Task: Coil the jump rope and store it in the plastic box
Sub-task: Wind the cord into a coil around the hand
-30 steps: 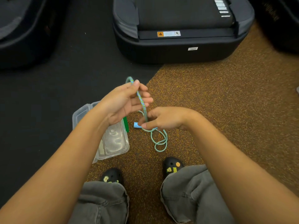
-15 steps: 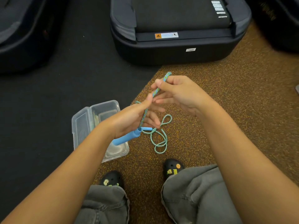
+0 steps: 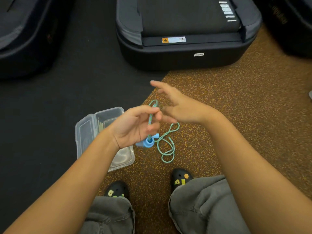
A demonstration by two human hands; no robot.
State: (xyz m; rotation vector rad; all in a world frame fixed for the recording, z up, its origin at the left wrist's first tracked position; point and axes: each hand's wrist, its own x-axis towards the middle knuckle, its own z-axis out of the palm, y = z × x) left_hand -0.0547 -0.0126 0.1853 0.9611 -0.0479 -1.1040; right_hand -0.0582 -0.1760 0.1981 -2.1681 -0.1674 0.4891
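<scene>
Head view, left grip [image 3: 133, 127] pinching jump rope [image 3: 150, 118], right grip [image 3: 182, 108] spread open, blurred.

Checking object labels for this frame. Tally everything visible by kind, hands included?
jump rope: 1
plastic box: 1
shoes: 2
dark machines: 3
hands: 2, the left hand holding the jump rope, the right hand with fingers spread
Total: 9
</scene>
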